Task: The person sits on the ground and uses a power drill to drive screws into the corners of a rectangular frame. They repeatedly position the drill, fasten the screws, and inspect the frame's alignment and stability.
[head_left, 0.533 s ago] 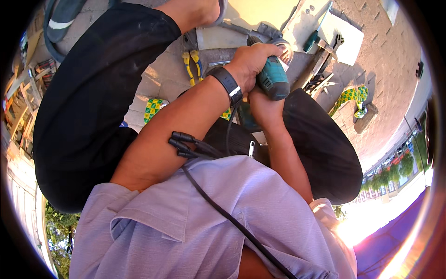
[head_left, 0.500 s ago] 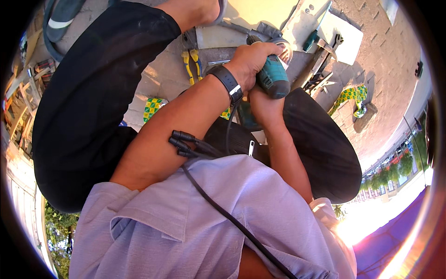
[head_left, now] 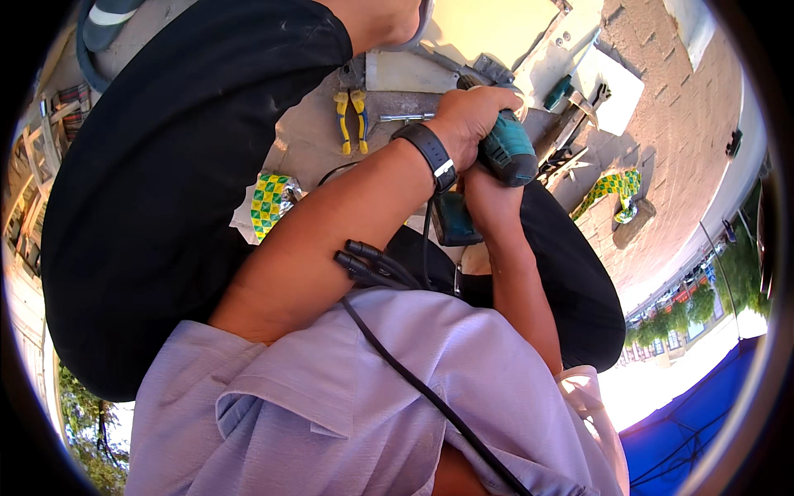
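A teal and black cordless drill [head_left: 509, 150] is held between my knees, its rounded rear end toward me. Wearing a black-strapped watch, my left hand [head_left: 470, 117] is closed over the drill's front part, the thumb laid across its top. Just below, my right hand [head_left: 495, 200] is wrapped around the drill's handle, with the fingers mostly hidden. The drill's battery base [head_left: 455, 221] shows beside my right wrist. Past my left hand, the drill's tip and whatever it touches are largely covered.
Yellow-and-blue pliers [head_left: 351, 120] and a metal rod [head_left: 405, 117] lie left of the drill. Yellow-green patterned pieces [head_left: 269, 207] sit by my left leg. Beyond the drill are a yellow board [head_left: 488, 25] and a white board [head_left: 624, 91]. A black cable [head_left: 397, 368] crosses my shirt.
The view has shifted, so my hands and the drill appear slightly farther right and lower. More of the battery base shows. Both hands keep their hold.
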Demonstrator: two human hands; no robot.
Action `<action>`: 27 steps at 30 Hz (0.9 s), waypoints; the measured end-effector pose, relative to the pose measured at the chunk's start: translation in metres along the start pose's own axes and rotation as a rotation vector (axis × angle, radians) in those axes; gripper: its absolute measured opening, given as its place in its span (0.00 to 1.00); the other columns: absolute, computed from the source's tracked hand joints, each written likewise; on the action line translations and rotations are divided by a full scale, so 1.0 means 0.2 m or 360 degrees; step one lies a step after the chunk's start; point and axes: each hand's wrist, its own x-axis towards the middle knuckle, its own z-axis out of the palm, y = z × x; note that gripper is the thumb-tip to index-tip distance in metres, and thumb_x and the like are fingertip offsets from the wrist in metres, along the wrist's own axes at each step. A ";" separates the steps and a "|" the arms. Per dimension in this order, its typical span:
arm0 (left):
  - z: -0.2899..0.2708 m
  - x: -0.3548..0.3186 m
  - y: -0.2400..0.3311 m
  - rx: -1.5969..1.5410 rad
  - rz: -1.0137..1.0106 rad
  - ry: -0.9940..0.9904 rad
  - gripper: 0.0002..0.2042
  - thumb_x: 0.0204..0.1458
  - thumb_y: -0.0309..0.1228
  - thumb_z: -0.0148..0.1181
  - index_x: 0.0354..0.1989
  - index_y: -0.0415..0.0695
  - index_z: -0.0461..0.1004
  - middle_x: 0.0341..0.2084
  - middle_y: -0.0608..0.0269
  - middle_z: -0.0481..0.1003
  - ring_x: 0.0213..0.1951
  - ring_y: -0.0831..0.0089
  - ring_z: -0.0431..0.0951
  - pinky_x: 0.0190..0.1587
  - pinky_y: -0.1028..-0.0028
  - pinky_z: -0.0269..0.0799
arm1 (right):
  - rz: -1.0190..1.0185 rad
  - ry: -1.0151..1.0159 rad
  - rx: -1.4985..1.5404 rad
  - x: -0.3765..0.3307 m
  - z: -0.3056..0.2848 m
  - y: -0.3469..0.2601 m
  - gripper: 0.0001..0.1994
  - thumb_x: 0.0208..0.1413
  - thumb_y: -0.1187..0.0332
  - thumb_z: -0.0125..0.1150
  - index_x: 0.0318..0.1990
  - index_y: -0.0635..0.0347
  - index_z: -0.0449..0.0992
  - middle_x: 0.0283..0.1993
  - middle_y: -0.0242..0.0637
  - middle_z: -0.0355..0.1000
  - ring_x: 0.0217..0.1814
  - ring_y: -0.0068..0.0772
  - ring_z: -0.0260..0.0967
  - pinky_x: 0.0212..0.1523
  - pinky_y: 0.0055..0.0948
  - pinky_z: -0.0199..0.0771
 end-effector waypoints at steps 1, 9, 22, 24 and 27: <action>0.00 0.00 0.01 -0.0007 0.0017 -0.0014 0.15 0.50 0.37 0.70 0.39 0.39 0.79 0.33 0.55 0.79 0.33 0.64 0.79 0.39 0.62 0.77 | -0.0002 0.0001 0.0032 0.00 0.00 0.00 0.18 0.55 0.78 0.59 0.55 0.66 0.73 0.49 0.40 0.78 0.50 0.33 0.77 0.49 0.34 0.77; -0.02 0.04 -0.03 -0.0068 0.0061 -0.0100 0.15 0.50 0.38 0.69 0.40 0.39 0.80 0.34 0.56 0.80 0.34 0.65 0.80 0.40 0.61 0.77 | 0.0007 -0.0017 0.0071 0.00 0.00 -0.01 0.19 0.55 0.79 0.59 0.56 0.66 0.71 0.50 0.38 0.76 0.50 0.29 0.75 0.47 0.32 0.77; 0.01 -0.01 -0.01 0.0022 0.0026 0.0032 0.17 0.49 0.39 0.72 0.41 0.40 0.79 0.34 0.56 0.79 0.34 0.64 0.79 0.39 0.60 0.75 | -0.0004 -0.0024 0.0068 0.00 0.00 -0.02 0.18 0.55 0.77 0.61 0.55 0.65 0.72 0.46 0.37 0.77 0.45 0.28 0.76 0.42 0.30 0.78; 0.01 0.00 -0.01 0.0007 0.0018 0.0022 0.17 0.49 0.39 0.72 0.41 0.40 0.79 0.34 0.55 0.79 0.34 0.64 0.79 0.39 0.60 0.75 | -0.0046 -0.0020 0.0074 0.01 0.00 0.01 0.17 0.56 0.77 0.61 0.54 0.65 0.73 0.46 0.37 0.77 0.45 0.28 0.76 0.42 0.30 0.78; -0.02 0.06 -0.05 -0.0053 0.0049 -0.0061 0.18 0.48 0.39 0.72 0.41 0.40 0.79 0.34 0.55 0.79 0.33 0.64 0.79 0.39 0.61 0.75 | -0.0035 0.0025 -0.0038 0.00 0.01 -0.03 0.17 0.56 0.77 0.61 0.53 0.65 0.73 0.45 0.37 0.77 0.44 0.28 0.76 0.42 0.30 0.78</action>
